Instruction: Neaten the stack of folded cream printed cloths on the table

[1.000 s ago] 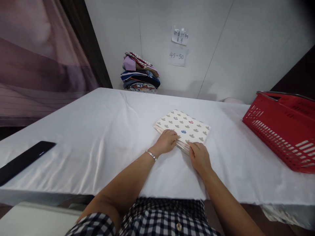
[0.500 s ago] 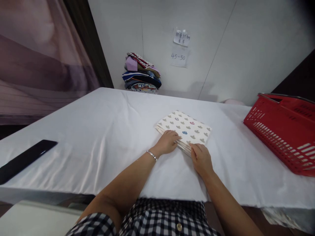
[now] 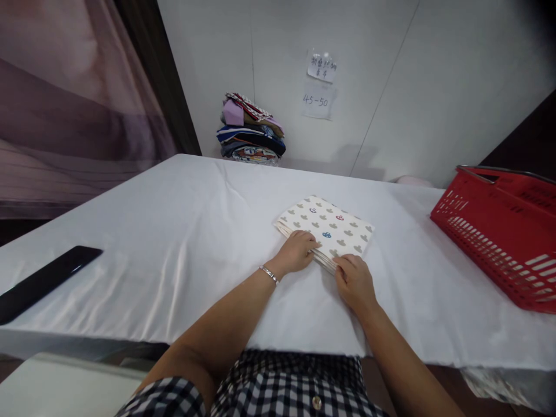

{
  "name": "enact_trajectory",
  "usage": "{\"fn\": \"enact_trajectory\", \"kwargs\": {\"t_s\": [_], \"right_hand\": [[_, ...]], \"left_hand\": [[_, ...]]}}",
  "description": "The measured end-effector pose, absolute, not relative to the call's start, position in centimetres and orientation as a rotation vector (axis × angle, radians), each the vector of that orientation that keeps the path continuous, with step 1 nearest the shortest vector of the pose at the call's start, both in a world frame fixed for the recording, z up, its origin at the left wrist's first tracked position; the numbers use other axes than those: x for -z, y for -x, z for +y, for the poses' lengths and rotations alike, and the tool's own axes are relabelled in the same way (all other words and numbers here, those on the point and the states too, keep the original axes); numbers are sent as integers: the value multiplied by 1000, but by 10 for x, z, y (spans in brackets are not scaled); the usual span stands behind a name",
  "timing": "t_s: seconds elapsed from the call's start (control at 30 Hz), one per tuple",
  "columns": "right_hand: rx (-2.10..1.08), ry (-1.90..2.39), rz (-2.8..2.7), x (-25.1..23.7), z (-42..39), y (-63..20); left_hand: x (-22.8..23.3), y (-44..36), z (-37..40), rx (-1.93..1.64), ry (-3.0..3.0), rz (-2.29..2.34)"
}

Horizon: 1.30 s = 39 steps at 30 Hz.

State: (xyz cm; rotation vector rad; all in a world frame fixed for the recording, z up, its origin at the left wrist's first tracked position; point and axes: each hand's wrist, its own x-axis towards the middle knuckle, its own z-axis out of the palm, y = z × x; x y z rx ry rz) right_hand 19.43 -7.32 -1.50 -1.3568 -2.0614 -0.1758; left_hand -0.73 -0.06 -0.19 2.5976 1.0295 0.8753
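**Cream patterned cloth held at its near edge by both hands**

Cream folded cloth (image 3: 325,231), printed with grey shapes and a few coloured ones, lies flat on the white table sheet (image 3: 174,243). The left hand (image 3: 296,252) rests on the cloth's near edge, fingers curled over the layered folds. The right hand (image 3: 355,281) touches the cloth's near corner, fingers closed against it; whether either hand pinches the layers cannot be determined. A red basket (image 3: 499,231) sits well right of the cloth. A stack of clothes (image 3: 251,130) stands beyond the cloth against the wall. A black flat object (image 3: 43,281) lies far left of the cloth.
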Motion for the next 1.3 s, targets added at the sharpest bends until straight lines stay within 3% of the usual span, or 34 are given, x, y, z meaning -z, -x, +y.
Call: {"fn": "enact_trajectory", "kwargs": {"t_s": [0.9, 1.3], "right_hand": [[126, 1366, -2165, 14, -62, -181], [53, 1369, -2107, 20, -64, -185]], "left_hand": [[2, 12, -3, -914, -2543, 1038], [10, 54, 49, -1158, -1749, 1854]]}}
